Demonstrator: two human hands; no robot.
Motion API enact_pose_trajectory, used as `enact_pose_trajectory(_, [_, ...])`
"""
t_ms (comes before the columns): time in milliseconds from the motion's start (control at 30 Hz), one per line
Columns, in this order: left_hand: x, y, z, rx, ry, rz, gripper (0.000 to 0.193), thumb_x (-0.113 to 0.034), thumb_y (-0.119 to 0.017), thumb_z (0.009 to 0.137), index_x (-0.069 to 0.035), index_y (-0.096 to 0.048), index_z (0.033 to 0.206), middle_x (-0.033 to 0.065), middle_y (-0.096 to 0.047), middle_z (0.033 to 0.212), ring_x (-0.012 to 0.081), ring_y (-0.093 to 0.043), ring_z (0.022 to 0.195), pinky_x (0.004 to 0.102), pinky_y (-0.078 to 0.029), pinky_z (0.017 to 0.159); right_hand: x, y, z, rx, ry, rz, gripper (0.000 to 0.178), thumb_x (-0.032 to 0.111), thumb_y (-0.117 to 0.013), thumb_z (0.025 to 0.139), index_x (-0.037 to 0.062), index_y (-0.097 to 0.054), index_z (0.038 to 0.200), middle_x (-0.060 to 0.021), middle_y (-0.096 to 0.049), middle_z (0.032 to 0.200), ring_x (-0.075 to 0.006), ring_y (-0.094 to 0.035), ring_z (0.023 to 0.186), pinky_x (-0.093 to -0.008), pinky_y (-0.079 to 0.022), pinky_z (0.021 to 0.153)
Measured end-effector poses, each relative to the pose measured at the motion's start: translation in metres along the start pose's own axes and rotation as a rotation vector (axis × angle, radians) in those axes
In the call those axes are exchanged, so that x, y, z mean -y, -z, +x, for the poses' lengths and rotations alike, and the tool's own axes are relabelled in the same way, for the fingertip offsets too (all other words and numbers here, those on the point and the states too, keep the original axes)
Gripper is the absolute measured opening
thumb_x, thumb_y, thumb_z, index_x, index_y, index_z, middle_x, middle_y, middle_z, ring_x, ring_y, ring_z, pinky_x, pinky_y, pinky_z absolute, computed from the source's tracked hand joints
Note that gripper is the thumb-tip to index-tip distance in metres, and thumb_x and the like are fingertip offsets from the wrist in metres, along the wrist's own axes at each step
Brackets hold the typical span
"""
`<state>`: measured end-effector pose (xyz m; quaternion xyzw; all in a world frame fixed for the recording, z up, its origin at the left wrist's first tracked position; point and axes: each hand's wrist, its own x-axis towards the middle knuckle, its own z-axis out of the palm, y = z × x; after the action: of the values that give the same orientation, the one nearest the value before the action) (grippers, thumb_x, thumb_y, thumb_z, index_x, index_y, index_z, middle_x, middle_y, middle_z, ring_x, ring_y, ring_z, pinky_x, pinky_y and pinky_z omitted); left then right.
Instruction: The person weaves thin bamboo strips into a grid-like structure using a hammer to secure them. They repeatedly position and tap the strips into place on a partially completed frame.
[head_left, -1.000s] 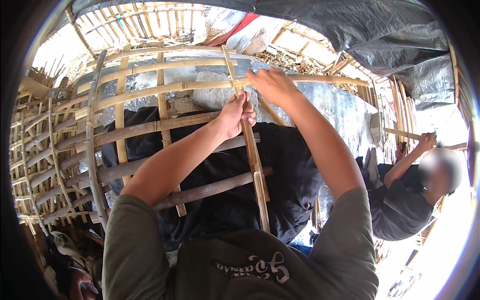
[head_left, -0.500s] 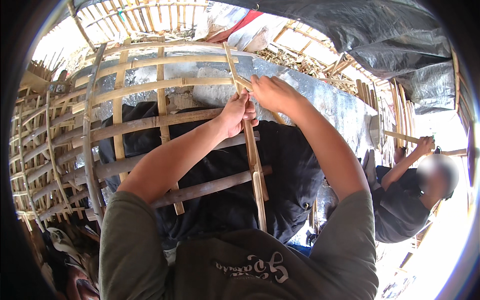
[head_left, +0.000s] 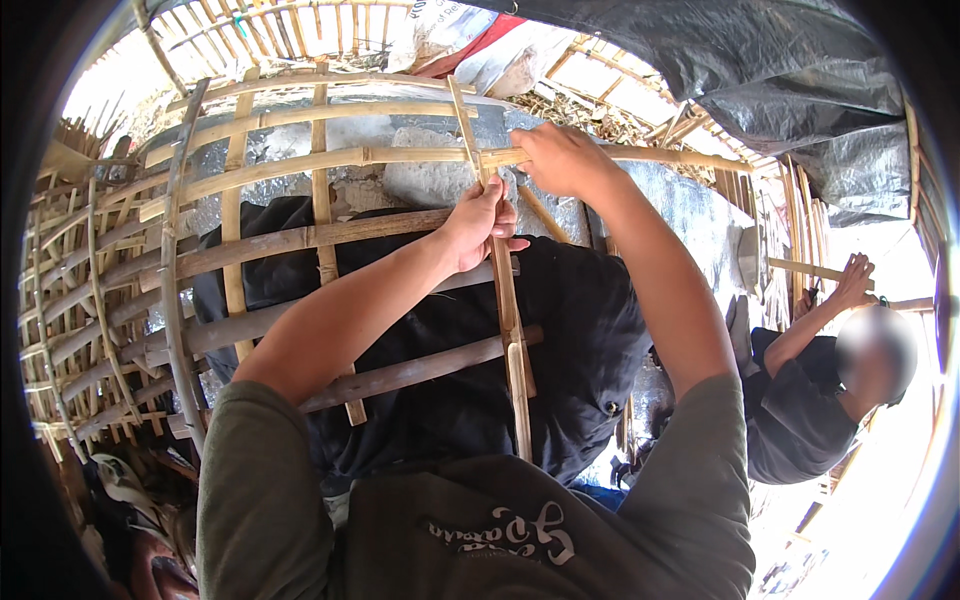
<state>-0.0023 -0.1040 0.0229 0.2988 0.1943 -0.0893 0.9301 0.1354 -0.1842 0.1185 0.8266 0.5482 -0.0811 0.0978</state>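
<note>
A lattice of split bamboo slats [head_left: 390, 228] lies across my lap, over black cloth. My left hand [head_left: 482, 228] is closed round the upright bamboo strip [head_left: 508, 320] at the lattice's right side, its thumb just below a crossing. My right hand [head_left: 562, 160] grips a bamboo slat [head_left: 665, 154] to the right of that crossing. This slat reaches out to the right beyond my fist, in line with a crosswise slat [head_left: 300, 166] of the lattice. Whether the two are one piece I cannot tell at the crossing. My right fingertips are partly hidden.
More bamboo latticework [head_left: 75, 310] stands at the left. A grey slab [head_left: 690, 225] lies beyond the lattice, and black plastic sheeting [head_left: 790, 80] hangs at the upper right. At the right another person [head_left: 800, 410] holds a bamboo stick [head_left: 815, 270].
My right hand has moved slightly right and turned. The slat in it now shows stretching far to the right, where before only a short end was visible. My left hand keeps its place.
</note>
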Motion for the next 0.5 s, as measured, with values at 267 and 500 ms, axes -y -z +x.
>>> enact_pose_trajectory(267, [-0.001, -0.002, -0.001, -0.056, -0.027, -0.009, 0.029, -0.045, -0.037, 0.104, -0.020, -0.044, 0.093, -0.0051, -0.035, 0.061, 0.0081, -0.036, 0.049, 0.0360, -0.051, 0.062, 0.013, -0.010, -0.010, -0.063, -0.077, 0.076, 0.033, 0.031, -0.054, 0.095, 0.0061, -0.056, 0.116, -0.0230, -0.065, 0.093, -0.0427, -0.065, 0.091, -0.0508, -0.052, 0.080])
enact_pose_trajectory(500, [0.002, -0.004, -0.003, -0.010, -0.032, -0.004, 0.029, -0.045, -0.037, 0.104, -0.019, -0.043, 0.092, -0.0039, -0.035, 0.060, 0.0102, -0.037, 0.049, 0.0364, -0.050, 0.059, 0.000, -0.009, -0.013, -0.136, 0.022, -0.002, 0.027, 0.030, -0.055, 0.095, 0.0089, -0.059, 0.112, -0.0117, -0.066, 0.095, -0.0354, -0.065, 0.092, -0.0469, -0.051, 0.080])
